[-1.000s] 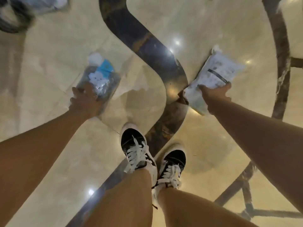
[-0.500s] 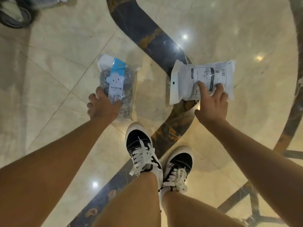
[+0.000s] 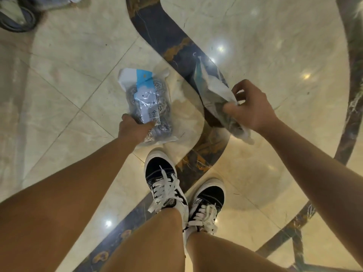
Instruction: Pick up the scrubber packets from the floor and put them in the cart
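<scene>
A: What are the surfaces looking like under the person?

B: The floor point(image 3: 68, 79) is showing as glossy cream marble with thin tile joints, reflecting ceiling lights, and a dark blue, rust-veined curved band point(image 3: 169, 44) is sweeping through it toward the black-and-white laced sneakers point(image 3: 167, 185).

A: And the packets?

B: The left hand point(image 3: 133, 130) is gripping the near end of a clear, crinkly scrubber packet point(image 3: 149, 107), thumb on top, fingers curled beneath. Coiled steel-wool balls are shining through the plastic, under a pale blue strip with a smiling cloud and a white header. It is hanging over the cream tile just left of the band. The right hand point(image 3: 253, 108) is pinching the second packet point(image 3: 212, 91), fingers closed on its crumpled end; that one is white-backed, tilting edge-on over the band, grey scrubbers bulging at the bottom.

A: What is differing from half a second ago?

B: The white packet was lying flat with its printed label facing up; now it is turning on edge. A dark wheel point(image 3: 17, 20) is sitting at the floor's far left corner of view.
</scene>
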{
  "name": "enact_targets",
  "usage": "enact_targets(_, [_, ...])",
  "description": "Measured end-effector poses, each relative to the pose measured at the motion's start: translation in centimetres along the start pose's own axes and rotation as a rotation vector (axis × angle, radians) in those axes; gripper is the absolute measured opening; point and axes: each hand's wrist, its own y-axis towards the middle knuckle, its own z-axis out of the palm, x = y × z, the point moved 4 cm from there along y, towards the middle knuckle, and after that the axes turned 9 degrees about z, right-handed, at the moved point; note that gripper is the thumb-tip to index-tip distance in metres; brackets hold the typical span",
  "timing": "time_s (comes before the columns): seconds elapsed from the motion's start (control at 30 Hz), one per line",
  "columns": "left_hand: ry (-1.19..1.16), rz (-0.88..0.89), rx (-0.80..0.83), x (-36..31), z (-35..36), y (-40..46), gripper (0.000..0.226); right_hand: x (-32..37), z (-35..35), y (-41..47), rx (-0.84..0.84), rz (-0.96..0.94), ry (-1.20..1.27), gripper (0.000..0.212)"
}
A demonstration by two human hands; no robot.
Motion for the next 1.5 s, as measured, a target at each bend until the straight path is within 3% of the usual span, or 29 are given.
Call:
enact_targets(0.1, [-0.127, -0.082, 0.007, 0.0, 0.4, -0.2, 0.087, -2.7, 1.8, 0.3, 0.114, 0.224, 0.41, 0.041])
enact_targets(0.17, [-0.203, -0.118, -0.015, 0.5, 0.5, 0.2, 0.101, -4.5, 3.8, 0.6, 0.129, 0.353, 0.539, 0.043])
enact_targets(0.27, [-0.28, -0.151, -0.006, 0.2, 1.1, 0.5, 0.083, -5.5, 6.6, 0.4, 0.123, 0.479, 0.634, 0.046])
enact_targets(0.37, [-0.337, -0.163, 0.021, -0.5, 2.3, 0.5, 0.043, -5.0, 8.8, 0.2, 0.063, 0.447, 0.57, 0.098])
enact_targets(0.4, [-0.354, -0.158, 0.019, -0.8, 2.6, 0.3, 0.035, -4.8, 9.1, 0.1, 0.037, 0.448, 0.522, 0.106])
enact_targets(0.43, [-0.36, -0.146, 0.0, -1.1, 2.6, 0.2, 0.034, -4.8, 9.3, 0.1, 0.01, 0.458, 0.493, 0.104])
enact_targets(0.57, [-0.351, -0.087, -0.066, -2.9, 1.4, -2.4, 0.068, -4.1, 7.5, -0.9, -0.054, 0.513, 0.506, 0.087])
enact_targets(0.87, [-0.508, -0.003, -0.119, -9.1, -6.4, -16.3, 0.049, 3.0, -3.4, -12.2, -0.02, 0.364, 0.587, 0.059])
enact_targets(1.0, [-0.611, 0.078, -0.078, -12.5, -12.2, -24.1, 0.008, 8.1, -9.5, -19.9, -0.024, 0.298, 0.63, 0.052])
enact_targets(1.07, [-0.614, 0.092, -0.07, -14.7, -15.8, -28.6, 0.012, 11.6, -13.1, -24.2, -0.009, 0.256, 0.615, 0.039])
enact_targets(1.13, [-0.612, 0.078, -0.052, -16.6, -19.4, -33.6, 0.04, 15.0, -16.9, -29.0, -0.009, 0.199, 0.576, 0.023])
enact_targets(1.2, [-0.634, 0.086, -0.061, -18.3, -23.0, -38.6, 0.058, 18.0, -20.7, -33.8, -0.033, 0.144, 0.551, 0.024])
enact_targets(1.4, [-0.655, 0.161, -0.099, -23.1, -32.5, -51.6, 0.039, 26.5, -30.4, -46.6, -0.09, 0.029, 0.421, 0.053])
enact_targets(1.5, [-0.7, 0.192, -0.149, -24.2, -37.1, -56.8, 0.026, 30.5, -33.4, -51.2, -0.127, -0.047, 0.393, 0.044])
